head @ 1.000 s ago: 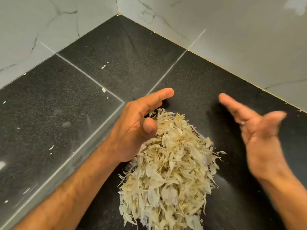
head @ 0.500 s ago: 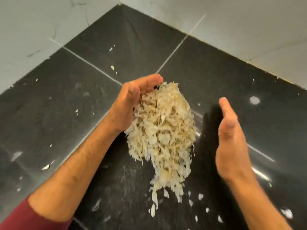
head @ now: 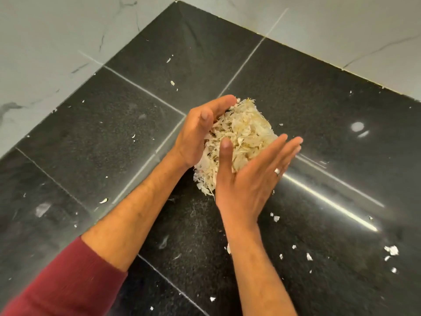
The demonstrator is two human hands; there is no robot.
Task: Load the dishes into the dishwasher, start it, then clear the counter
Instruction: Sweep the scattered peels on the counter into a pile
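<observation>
Peel pile's (head: pixel 241 135) underside — hidden (hands)

The counter (head: pixel 296 92) below me is black speckled stone, glossy, cut by thin pale seams into slabs. It runs into a far corner where two pale marbled walls (head: pixel 57 42) meet it. Light streaks cross its right side, with a bright round glare spot farther right. Small pale flakes (head: pixel 391 250) lie scattered on it: a cluster at the near right, a few singles near the far seams (head: pixel 172 83), one at the left near my sleeve side (head: pixel 103 200), and a couple at the near edge (head: pixel 212 299). Faint smudges mark the near left slab.
</observation>
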